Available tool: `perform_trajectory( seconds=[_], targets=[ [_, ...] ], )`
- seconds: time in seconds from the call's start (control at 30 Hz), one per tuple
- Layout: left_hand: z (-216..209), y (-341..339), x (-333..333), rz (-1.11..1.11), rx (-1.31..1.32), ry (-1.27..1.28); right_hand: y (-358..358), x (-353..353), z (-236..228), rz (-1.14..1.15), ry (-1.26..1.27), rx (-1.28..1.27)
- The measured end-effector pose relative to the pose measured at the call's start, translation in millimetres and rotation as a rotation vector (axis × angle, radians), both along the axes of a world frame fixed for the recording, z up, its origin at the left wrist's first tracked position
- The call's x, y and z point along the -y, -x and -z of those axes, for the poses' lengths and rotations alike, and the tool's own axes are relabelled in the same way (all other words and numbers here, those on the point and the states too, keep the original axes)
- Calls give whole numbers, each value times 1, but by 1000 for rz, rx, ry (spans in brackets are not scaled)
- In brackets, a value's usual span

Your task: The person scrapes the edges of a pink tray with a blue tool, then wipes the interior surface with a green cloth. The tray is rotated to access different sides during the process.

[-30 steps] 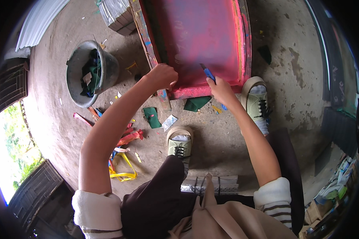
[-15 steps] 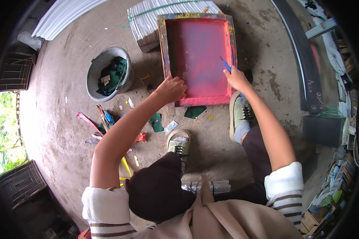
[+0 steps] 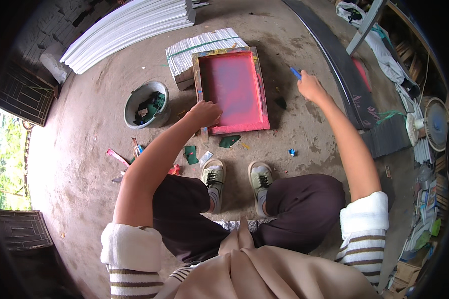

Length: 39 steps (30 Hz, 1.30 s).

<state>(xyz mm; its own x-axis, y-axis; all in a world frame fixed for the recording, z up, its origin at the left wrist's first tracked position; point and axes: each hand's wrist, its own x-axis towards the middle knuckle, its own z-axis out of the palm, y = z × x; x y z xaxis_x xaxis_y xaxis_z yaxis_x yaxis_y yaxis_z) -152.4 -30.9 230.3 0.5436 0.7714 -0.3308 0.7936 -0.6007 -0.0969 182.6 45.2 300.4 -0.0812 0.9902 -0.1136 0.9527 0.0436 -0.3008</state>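
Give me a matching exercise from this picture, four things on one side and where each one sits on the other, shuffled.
Things:
1. left hand
2. right hand
3. grey bucket
4. stack of white sheets

Places:
A. under the frame's far end
B. left of the pink screen frame, on the floor
C. on the frame's near left corner
D. off the frame, holding a blue tool

Pairs: 1-C, 2-D, 3-B, 4-A

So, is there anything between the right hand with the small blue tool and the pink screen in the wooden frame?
Nothing visible: only bare concrete floor separates the right hand from the pink framed screen.
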Motion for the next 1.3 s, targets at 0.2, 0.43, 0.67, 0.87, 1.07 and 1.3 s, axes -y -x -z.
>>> perform_trajectory(
  seconds=[0.2,0.43,0.67,0.87,1.07,1.3],
  targets=[
    [55,-22,-5,-46,-103,29,-27,44,96,-82,143,37],
    [166,-75,-19,-265,486,118,-31,67,189,-173,324,-75],
    [238,-128,-28,-471,827,21,0,59,242,-66,415,-168],
    [231,-140,-30,-575,923,-42,7,54,255,-67,311,-120],
    [230,-131,-35,-588,910,15,20,52,249,-164,308,-44],
    [227,-105,-28,-537,770,-76,23,43,249,-362,145,208]
  ],
)
